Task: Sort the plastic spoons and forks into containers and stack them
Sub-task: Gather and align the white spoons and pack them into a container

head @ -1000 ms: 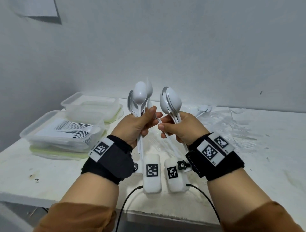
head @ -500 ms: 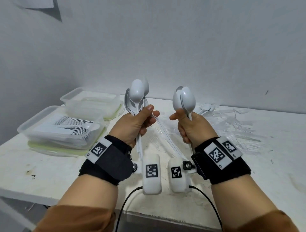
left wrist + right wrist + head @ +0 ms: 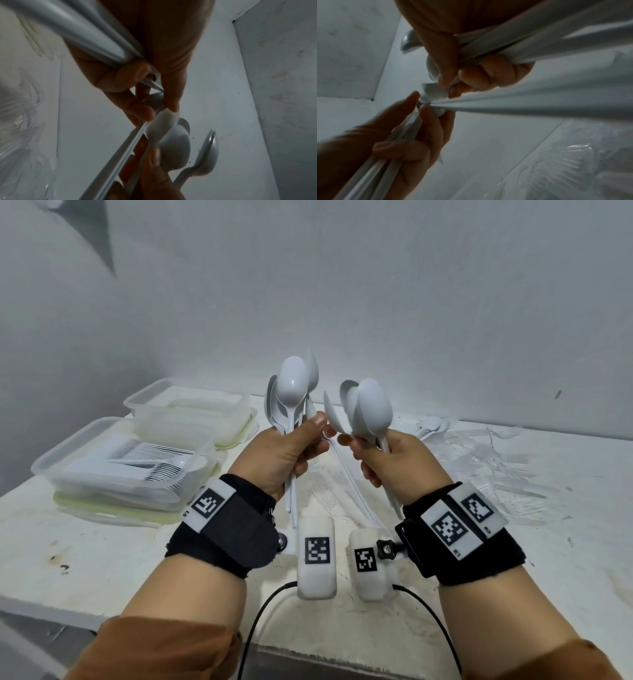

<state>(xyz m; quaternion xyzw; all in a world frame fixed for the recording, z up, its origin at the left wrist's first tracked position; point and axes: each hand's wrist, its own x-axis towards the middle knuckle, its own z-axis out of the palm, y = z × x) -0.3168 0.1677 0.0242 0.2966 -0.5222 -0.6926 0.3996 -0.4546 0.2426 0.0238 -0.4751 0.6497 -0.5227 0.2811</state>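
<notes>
My left hand (image 3: 298,446) grips a bundle of several white plastic spoons (image 3: 291,392) by their handles, bowls pointing up. My right hand (image 3: 380,455) grips a second bundle of white spoons (image 3: 371,409), also bowls up. Both bundles are raised above the table, and the two hands nearly touch at the fingertips. One loose spoon (image 3: 334,414) slants between them, its bowl by my right thumb and its handle running down toward the right wrist. In the left wrist view my left fingers (image 3: 137,106) curl round handles; in the right wrist view my right fingers (image 3: 488,71) do the same.
At the left of the white table (image 3: 102,553) stands a clear container (image 3: 130,463) holding stacked white cutlery, on a green lid. Behind it sits a second clear container (image 3: 191,412). Clear plastic forks (image 3: 496,460) lie scattered at the right. The table's front edge is near my forearms.
My right hand has swung its spoon bundle back toward the left hand, closing the gap seen half a second ago. The left bundle stays raised in about the same place.
</notes>
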